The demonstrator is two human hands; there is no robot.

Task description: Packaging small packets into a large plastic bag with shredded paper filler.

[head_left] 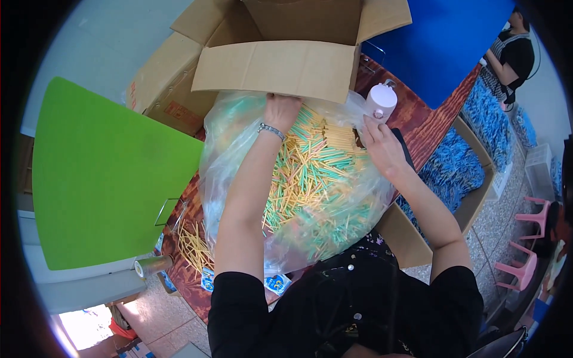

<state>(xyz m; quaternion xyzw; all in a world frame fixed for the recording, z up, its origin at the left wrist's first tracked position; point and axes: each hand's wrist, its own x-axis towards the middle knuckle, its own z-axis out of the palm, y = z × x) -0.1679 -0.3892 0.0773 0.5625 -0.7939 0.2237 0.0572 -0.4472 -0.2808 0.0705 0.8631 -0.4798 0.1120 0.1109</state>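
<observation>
A big clear plastic bag [215, 161] lies open on the table, full of thin short sticks [310, 173] in yellow, green and pink. My left hand [284, 111] reaches over the sticks to the far side of the bag. Its fingers disappear under the front flap of a cardboard box [274, 68], so their grip is hidden. At the bag's right edge, my right hand [385, 146] has its fingers bent onto the plastic, close to a lidded pale pink cup [381, 101]. Near its fingertips, some yellow sticks [340, 137] lie side by side.
A green board [113, 179] stands left and a blue board [441, 48] far right. Loose yellow sticks [194, 247] and a tape roll [152, 266] lie at the table's left. Right are a box of blue packets [450, 170], pink stools [519, 265] and another person [516, 56].
</observation>
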